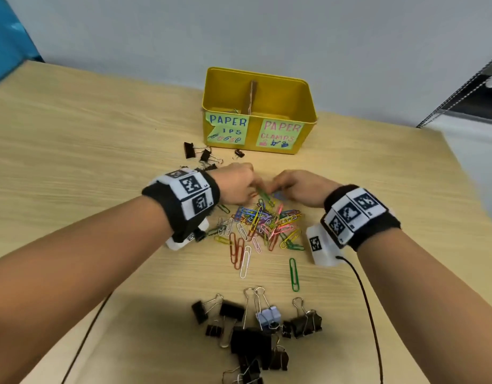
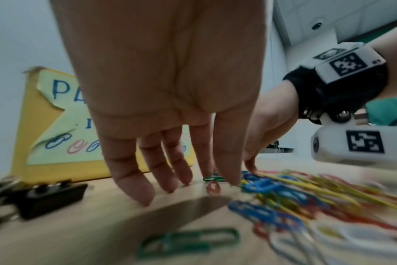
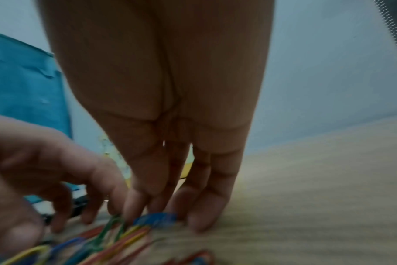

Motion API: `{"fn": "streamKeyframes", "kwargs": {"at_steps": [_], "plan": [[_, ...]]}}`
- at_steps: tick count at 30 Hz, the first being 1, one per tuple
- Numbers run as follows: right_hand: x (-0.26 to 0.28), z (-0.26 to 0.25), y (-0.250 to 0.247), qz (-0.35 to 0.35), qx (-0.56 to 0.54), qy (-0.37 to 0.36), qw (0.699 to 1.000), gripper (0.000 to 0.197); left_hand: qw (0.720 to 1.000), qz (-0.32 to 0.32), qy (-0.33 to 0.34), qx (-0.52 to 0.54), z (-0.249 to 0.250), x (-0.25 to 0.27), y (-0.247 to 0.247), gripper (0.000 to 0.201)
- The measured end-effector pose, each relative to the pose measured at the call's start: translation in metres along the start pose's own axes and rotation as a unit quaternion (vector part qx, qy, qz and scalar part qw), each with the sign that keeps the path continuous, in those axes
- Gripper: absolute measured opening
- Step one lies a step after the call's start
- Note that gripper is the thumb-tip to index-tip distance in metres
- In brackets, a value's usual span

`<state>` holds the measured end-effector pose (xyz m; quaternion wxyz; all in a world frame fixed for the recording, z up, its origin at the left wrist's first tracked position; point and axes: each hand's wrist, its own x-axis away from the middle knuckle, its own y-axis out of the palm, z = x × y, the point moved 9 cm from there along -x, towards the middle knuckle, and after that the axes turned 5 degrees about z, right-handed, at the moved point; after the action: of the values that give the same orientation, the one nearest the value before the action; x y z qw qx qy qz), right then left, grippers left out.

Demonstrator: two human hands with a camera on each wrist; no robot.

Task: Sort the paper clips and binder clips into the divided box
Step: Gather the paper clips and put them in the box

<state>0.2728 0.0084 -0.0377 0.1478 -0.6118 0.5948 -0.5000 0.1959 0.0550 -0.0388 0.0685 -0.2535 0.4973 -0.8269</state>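
Pale wood-grain tabletop, grey-white wall behind, a strip of blue sheeting at far left and a dark wire rack at far right. I note things left to right.

A few black binder clips lie loose left of centre, just in front of the box. My left hand reaches down onto the far edge of the paper clip pile; in the left wrist view its fingers hang nearly straight with tips at the table, and thumb and forefinger come together at a small green paper clip. I cannot tell if it is actually pinched.

Yellow tin box stands at the back, split by a cardboard divider. Front labels read PAPER ...IPS on the left half, PAPER CLAMPS on the right. Some clips show in the left compartment.

The coloured pile sits mid-table between both wrists, with a lone green paper clip nearer me. A second heap of binder clips, mostly black with one pale blue, lies nearest.

My right hand touches down beside the left, fingertips on the table at a blue clip; the blur hides whether it is grasped.
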Motion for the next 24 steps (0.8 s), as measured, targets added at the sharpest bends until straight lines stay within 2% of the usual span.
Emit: {"fn": "streamKeyframes", "kwargs": {"at_steps": [2, 3, 5, 6, 8, 10, 14, 17, 19, 21, 24], "plan": [[0.014, 0.003, 0.008, -0.019, -0.078, 0.012, 0.997, 0.036, 0.999, -0.013, 0.016, 0.024, -0.003, 0.012, 0.006, 0.041], [0.018, 0.009, 0.002, 0.011, -0.098, 0.019, 0.995, 0.035, 0.999, -0.016, 0.013, 0.036, -0.006, 0.017, 0.007, 0.043], [0.02, 0.029, -0.02, 0.114, -0.057, 0.042, 0.991, 0.036, 0.999, -0.027, -0.003, 0.04, -0.012, 0.027, 0.008, 0.063], [0.021, 0.037, -0.025, 0.137, -0.008, 0.06, 0.989, 0.041, 0.999, -0.04, -0.014, 0.03, -0.015, 0.032, 0.01, 0.077], [0.02, 0.044, -0.016, 0.108, 0.09, 0.091, 0.986, 0.053, 0.997, -0.071, -0.037, -0.003, -0.016, 0.039, 0.019, 0.1], [0.014, 0.035, 0.003, 0.072, 0.145, 0.074, 0.984, 0.055, 0.995, -0.081, -0.047, -0.021, -0.009, 0.04, 0.027, 0.107], [0.014, -0.005, 0.024, 0.043, 0.153, -0.036, 0.987, 0.045, 0.998, -0.044, -0.046, 0.007, 0.003, 0.036, 0.029, 0.091], [0.026, -0.006, 0.025, 0.021, 0.087, -0.02, 0.996, 0.044, 0.997, -0.04, -0.055, 0.045, -0.003, 0.038, 0.026, 0.087], [0.035, -0.008, 0.028, 0.025, 0.105, -0.003, 0.994, 0.064, 0.997, -0.031, -0.058, 0.046, -0.004, 0.039, 0.026, 0.088], [0.038, -0.013, 0.034, 0.037, 0.14, 0.006, 0.989, 0.079, 0.998, -0.007, -0.053, 0.032, 0.0, 0.037, 0.026, 0.079], [0.031, -0.02, 0.036, 0.067, 0.105, 0.01, 0.992, 0.067, 0.997, 0.007, -0.064, 0.042, 0.002, 0.032, 0.025, 0.052]]}}
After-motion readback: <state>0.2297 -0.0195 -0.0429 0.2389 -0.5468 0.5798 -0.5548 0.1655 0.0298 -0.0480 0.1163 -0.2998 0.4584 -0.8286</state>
